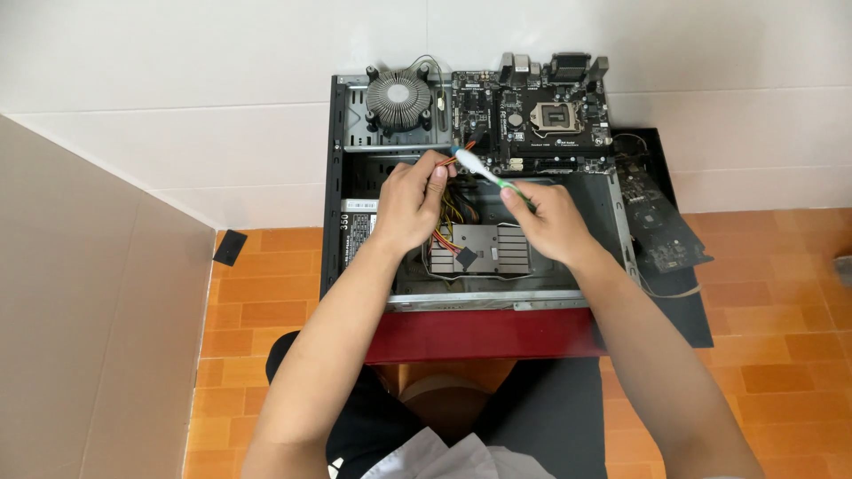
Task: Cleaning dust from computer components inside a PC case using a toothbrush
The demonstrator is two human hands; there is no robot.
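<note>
An open computer case [334, 222] lies on the floor in front of me. My right hand [548, 222] holds a white and green toothbrush [484, 173], its head pointing up-left at a bundle of coloured cables [465, 148]. My left hand [409, 202] pinches those cables at their connector end, just below the motherboard [532, 120]. A grey hard drive [479, 251] lies inside the case under both hands.
A round metal cooler [398, 98] rests on the case's top left corner. A power supply [357, 227] sits at the case's left. A dark circuit card [661, 226] lies on a black panel [688, 319] at the right. A small black piece [230, 247] lies on the orange tiles.
</note>
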